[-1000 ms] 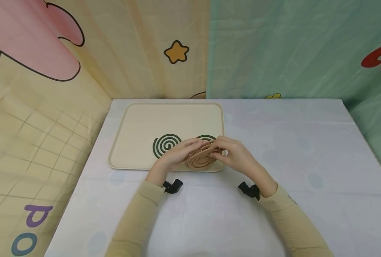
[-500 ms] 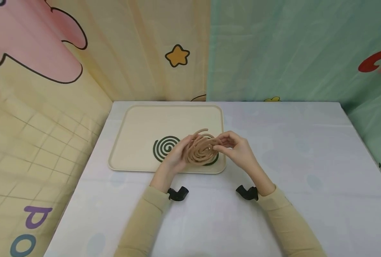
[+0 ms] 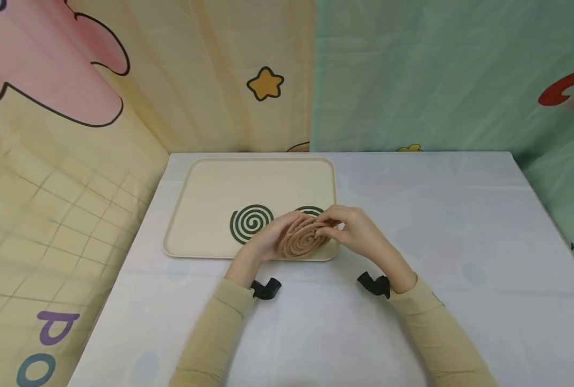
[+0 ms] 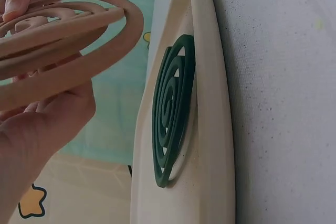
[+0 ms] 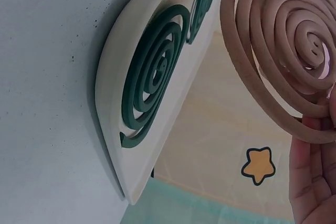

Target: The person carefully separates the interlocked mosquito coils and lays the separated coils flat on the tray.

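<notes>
Both hands hold a tan spiral coil (image 3: 302,240) just above the near right corner of a cream tray (image 3: 205,183), which sits on the table (image 3: 437,215) at about 10 o'clock from the person. The left hand (image 3: 267,240) cups the coil from its 9 o'clock side, fingers curled round the outer ring; in the left wrist view the coil (image 4: 63,40) lies across the palm with a fingertip pressing on top. The right hand (image 3: 357,231) pinches the coil from its 3 o'clock side, fingertips reaching over the inner turns; in the right wrist view the coil (image 5: 278,45) sits at 12 o'clock from the fingers (image 5: 310,182), its rim against them.

Two dark green coils lie flat in the tray: one (image 3: 251,222) at 9 o'clock of the held coil and well clear of it, the other (image 3: 310,210) at 12 o'clock, mostly hidden behind the hands. Both sleeves are beige
</notes>
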A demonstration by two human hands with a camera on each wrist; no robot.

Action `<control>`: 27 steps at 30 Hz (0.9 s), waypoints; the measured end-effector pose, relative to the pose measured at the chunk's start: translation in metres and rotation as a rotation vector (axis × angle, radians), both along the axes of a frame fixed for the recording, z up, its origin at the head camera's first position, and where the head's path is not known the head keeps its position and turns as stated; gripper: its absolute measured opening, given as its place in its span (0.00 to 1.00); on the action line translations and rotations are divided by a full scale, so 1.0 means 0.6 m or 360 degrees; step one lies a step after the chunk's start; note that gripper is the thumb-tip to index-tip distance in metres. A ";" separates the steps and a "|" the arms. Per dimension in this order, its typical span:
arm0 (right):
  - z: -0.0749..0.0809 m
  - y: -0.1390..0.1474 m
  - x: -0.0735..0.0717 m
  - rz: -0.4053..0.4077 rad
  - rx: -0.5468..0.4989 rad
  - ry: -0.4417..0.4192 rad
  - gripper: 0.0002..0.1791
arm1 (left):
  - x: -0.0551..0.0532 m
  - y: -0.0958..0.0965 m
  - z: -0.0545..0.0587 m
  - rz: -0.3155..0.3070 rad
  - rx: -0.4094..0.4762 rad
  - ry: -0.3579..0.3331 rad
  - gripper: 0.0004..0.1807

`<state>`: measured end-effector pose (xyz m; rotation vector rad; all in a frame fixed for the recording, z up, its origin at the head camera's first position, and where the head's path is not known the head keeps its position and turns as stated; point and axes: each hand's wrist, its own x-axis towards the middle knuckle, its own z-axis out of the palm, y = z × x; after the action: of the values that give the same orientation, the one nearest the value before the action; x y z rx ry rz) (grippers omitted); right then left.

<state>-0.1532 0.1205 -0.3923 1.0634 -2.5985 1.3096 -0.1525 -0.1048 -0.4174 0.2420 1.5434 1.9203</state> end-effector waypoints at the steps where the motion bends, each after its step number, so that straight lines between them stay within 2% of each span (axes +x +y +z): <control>1: 0.001 -0.001 0.000 0.0009 0.0003 -0.0005 0.08 | 0.000 0.001 0.000 0.0008 -0.0034 0.0033 0.27; 4: 0.002 -0.002 0.001 -0.0001 -0.0016 -0.0040 0.10 | 0.003 0.004 0.000 0.0047 -0.0053 0.0070 0.24; 8: 0.001 -0.005 -0.001 -0.0059 -0.0068 -0.0100 0.11 | 0.008 0.006 -0.003 0.0077 0.0035 0.0030 0.25; 10: -0.002 -0.006 -0.003 -0.0121 -0.0090 -0.0157 0.12 | 0.009 0.008 -0.004 0.0126 0.0079 0.0027 0.24; 12: -0.006 -0.006 -0.005 -0.0205 -0.0131 -0.0262 0.13 | 0.010 0.009 -0.004 0.0200 0.0122 0.0041 0.22; 16: -0.017 -0.004 -0.010 -0.0350 -0.0237 -0.0558 0.13 | 0.010 0.010 -0.007 0.0364 0.0283 0.0051 0.20; 22: -0.036 -0.012 -0.012 -0.0342 -0.0564 -0.1037 0.09 | 0.010 0.014 -0.017 0.0547 0.0562 -0.0013 0.17; 24: -0.040 -0.016 -0.011 -0.0359 -0.0652 -0.1125 0.09 | 0.009 0.016 -0.021 0.0568 0.0600 -0.0005 0.16; 27: -0.044 -0.018 -0.010 -0.0413 -0.0708 -0.1154 0.09 | 0.010 0.019 -0.025 0.0590 0.0618 0.0016 0.16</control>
<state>-0.1591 0.1098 -0.4189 0.1799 -2.4912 2.3622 -0.1466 -0.0935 -0.4321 0.1358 1.2744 2.5116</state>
